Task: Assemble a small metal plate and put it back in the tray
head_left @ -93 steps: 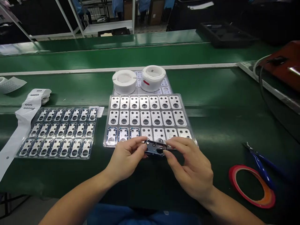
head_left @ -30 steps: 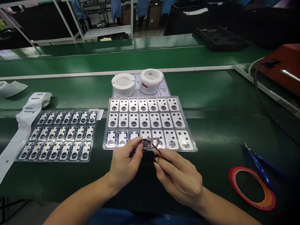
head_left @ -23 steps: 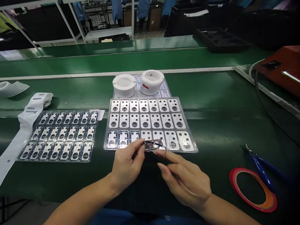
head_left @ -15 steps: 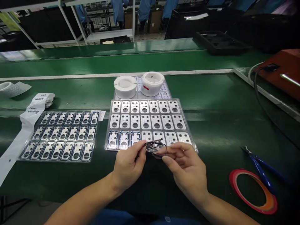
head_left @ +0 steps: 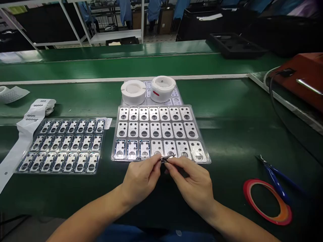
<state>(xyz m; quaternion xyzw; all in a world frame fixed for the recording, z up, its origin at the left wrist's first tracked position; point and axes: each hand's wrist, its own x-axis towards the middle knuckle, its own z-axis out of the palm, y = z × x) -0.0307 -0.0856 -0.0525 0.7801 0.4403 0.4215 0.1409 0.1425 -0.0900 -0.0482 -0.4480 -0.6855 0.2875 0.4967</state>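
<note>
Just in front of the middle tray, my left hand pinches a small thin plate with dark edges, seen nearly edge-on. My right hand has thumb and forefinger closed on the plate's other end. Fingertips cover much of it. Behind the hands lies a clear tray of white rectangular plates in three rows, each with a large round hole and smaller ones. Blue edging shows around three plates at its front left. Another tray of blue-edged plates lies to the left.
Two white label rolls stand on a further sheet behind the middle tray. A label strip trails at far left. To the right lie blue-handled nippers and a red tape ring. A cable hangs near an orange box.
My right hand has moved left, closing up to my left hand. The thin black loop between the hands is no longer distinct, and the plate has tilted edge-on. The view has shifted slightly.
</note>
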